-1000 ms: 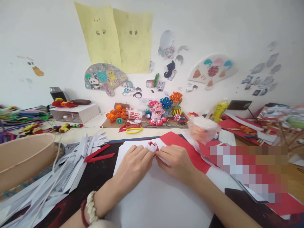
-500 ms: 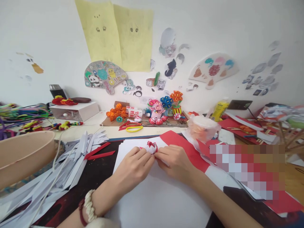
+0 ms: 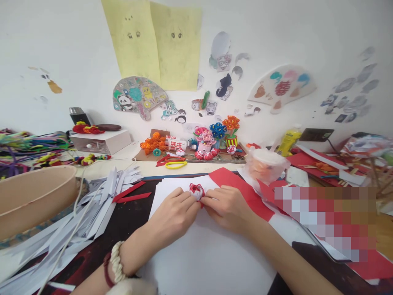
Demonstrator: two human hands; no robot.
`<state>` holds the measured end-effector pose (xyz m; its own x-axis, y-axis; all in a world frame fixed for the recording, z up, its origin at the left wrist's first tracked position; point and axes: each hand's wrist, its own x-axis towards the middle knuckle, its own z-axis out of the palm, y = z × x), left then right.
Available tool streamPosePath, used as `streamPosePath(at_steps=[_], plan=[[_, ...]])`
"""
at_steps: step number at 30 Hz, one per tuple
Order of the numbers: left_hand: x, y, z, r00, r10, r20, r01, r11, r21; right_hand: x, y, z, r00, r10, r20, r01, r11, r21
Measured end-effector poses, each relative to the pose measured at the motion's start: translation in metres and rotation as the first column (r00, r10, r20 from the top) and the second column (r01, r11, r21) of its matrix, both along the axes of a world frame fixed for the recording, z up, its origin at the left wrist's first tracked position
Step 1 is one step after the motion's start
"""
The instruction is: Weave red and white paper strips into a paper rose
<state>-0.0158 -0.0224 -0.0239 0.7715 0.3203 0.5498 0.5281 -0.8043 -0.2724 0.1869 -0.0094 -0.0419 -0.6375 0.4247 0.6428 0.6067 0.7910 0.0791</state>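
Observation:
A small red-and-white folded paper flower (image 3: 197,191) is held between both hands, over a stack of white paper (image 3: 211,258). My left hand (image 3: 178,209) is closed on its left side, fingers curled. My right hand (image 3: 229,207) pinches it from the right, with a bit of red showing below the fingertips. The flower's lower part is hidden behind the fingers. Red paper (image 3: 242,196) lies beside my right hand. Two red strips (image 3: 133,197) lie to the left of the stack.
White paper strips (image 3: 101,205) heap up at left by a beige tub (image 3: 37,196). Behind stand pipe-cleaner flowers (image 3: 217,131), yellow-handled scissors (image 3: 176,164) and a bagged cup (image 3: 265,164). A yellow bottle (image 3: 289,141) is at back right. A white cable (image 3: 72,233) crosses the strips.
The view has shifted slightly, so the scene sits a little further right. The paper flower has turned a little in my fingers; both hands keep their grip.

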Motion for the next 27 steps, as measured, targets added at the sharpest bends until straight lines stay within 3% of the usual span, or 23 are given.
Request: streamPosePath(at_steps=[5, 11, 19, 27], plan=[[-0.0009, 0.0004, 0.0037, 0.996, 0.002, 0.093, 0.004, 0.998, -0.068, 0.0002, 0.0008, -0.0002, 0.999, -0.020, -0.032, 0.019, 0.999, -0.027], [-0.0009, 0.0017, 0.0028, 0.996, -0.001, 0.086, 0.007, 0.997, -0.071, -0.0005, 0.0005, 0.0002, 0.997, 0.008, -0.071, -0.005, 0.999, 0.041], [-0.0023, 0.0030, -0.0052, 0.999, 0.046, -0.004, -0.046, 0.998, 0.044, -0.0021, -0.0016, -0.0021, 0.992, 0.101, -0.076, -0.094, 0.992, 0.087], [-0.0014, 0.0012, 0.0010, 0.998, 0.010, -0.056, -0.005, 0.996, 0.084, -0.0031, 0.0022, -0.0073, 0.991, 0.103, -0.082, -0.097, 0.993, 0.068]])
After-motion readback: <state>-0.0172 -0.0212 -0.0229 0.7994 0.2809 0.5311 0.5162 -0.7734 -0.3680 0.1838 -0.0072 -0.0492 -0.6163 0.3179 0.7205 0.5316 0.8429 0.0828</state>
